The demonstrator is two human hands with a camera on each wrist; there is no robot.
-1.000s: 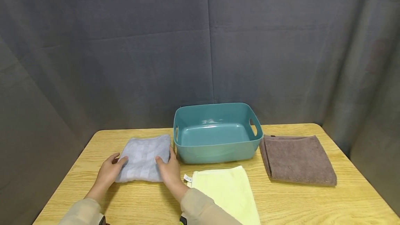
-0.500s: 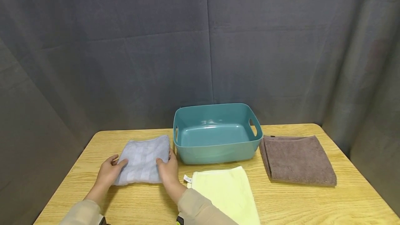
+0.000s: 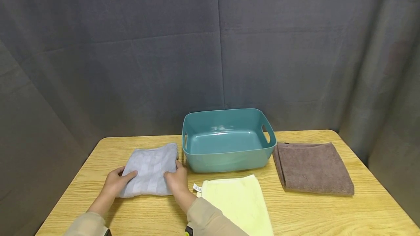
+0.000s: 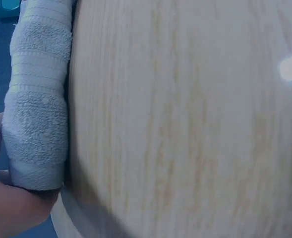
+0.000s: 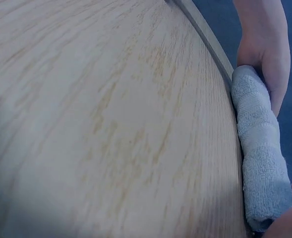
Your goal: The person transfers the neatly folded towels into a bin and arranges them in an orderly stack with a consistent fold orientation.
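Note:
A folded light blue-grey towel (image 3: 149, 170) with paler stripes lies at the left of the wooden table. My left hand (image 3: 115, 183) grips its left side, thumb on top and fingers tucked beneath. On the opposite side, my right hand (image 3: 177, 180) holds the towel with the thumb over its upper face. The left wrist view shows the thick, rounded front fold of the towel (image 4: 39, 114) low over the wood, with part of my left hand (image 4: 14, 206) at its end. In the right wrist view both hands hold opposite ends of this fold.
A teal plastic basin (image 3: 228, 161) with handle holes stands at the back centre, right of the towel. A pale yellow cloth (image 3: 237, 203) with a white tag lies in front of it. The folded brown towel (image 3: 313, 168) is at the right. Grey curtains (image 3: 157, 65) surround the table.
The blue-grey towel has shifted slightly toward me and to the left, with both hands moving along on its sides. The basin, yellow cloth and brown towel stay in place.

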